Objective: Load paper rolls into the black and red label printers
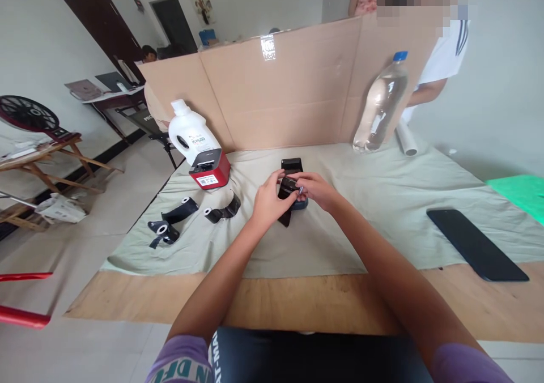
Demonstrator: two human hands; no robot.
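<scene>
a: head view, where's the black strip (285,199)?
b: table centre, pinched between left hand (268,201) at 9 o'clock and right hand (317,190) at 3.
a: fingers?
b: both closed narrow on it.

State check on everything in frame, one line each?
left hand: gripping the black strip
right hand: gripping the black strip, fingertips on it
black strip: held over a small dark device, partly unrolled
red printer: lid shut, resting on the cloth
white jug: upright, capped
clear bottle: leaning against the cardboard, blue cap on
black rolls: three, lying loose, partly unwound
phone: flat, screen dark
</scene>
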